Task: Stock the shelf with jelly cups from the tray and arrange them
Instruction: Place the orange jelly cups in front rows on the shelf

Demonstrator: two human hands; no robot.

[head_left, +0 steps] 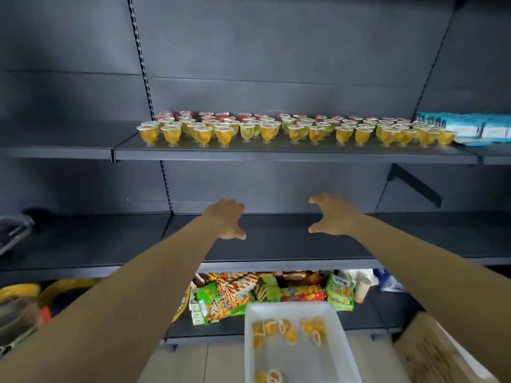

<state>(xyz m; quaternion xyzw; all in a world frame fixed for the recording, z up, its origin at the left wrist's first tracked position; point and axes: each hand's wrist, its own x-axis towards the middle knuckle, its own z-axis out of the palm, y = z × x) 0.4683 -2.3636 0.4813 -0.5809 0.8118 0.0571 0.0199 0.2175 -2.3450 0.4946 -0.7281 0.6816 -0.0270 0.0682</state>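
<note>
- Pale blue-and-white packets [470, 128] stacked at the far right of my upper level, just beside the stocked rows.
- Snack bags [237, 294], orange and green, piled on the bottom level w/ a red-orange pack [302, 293] among them.
- Green boxes [340, 293] to the right of that pile.
- Cardboard box [437, 352] at my lower right.
- Yellow round items [19, 291] lower left, blurred — can't tell what.
- Clear plastic thing [13, 230] at the left edge, mid level.
</note>
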